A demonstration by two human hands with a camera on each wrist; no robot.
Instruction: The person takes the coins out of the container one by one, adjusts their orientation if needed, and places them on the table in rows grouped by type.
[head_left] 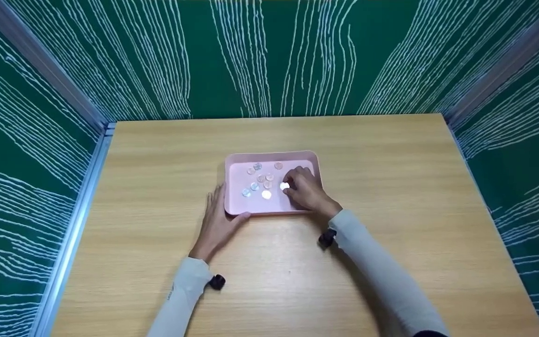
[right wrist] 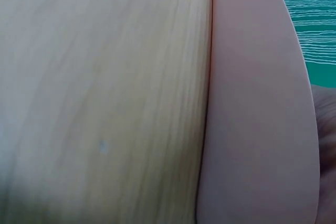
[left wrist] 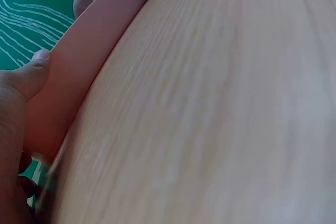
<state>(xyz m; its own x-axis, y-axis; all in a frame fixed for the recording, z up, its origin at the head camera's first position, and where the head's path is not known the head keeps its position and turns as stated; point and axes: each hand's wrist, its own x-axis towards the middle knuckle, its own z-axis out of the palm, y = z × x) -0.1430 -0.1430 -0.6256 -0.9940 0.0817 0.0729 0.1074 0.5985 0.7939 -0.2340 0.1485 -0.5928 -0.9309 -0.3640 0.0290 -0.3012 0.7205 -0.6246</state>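
Observation:
A shallow pink tray (head_left: 273,214) on the table holds several small, round, coin-like discs, some silvery and others pinkish. Along the tray's left side lie the straight fingers of my left hand (head_left: 215,222), its thumb resting against the front wall near the corner. My right hand (head_left: 306,189) reaches over the tray's front right part and pinches a bright shiny disc (head_left: 284,186) between thumb and forefinger. Another bright disc (head_left: 266,194) lies just left of it. In the right wrist view, the tray wall (right wrist: 257,103) hides most of that hand.
The tray stands on a wooden table (head_left: 157,187). Green panels (head_left: 274,56) with white wavy lines enclose its back and sides, joined by metal posts. Each wrist carries a small black camera.

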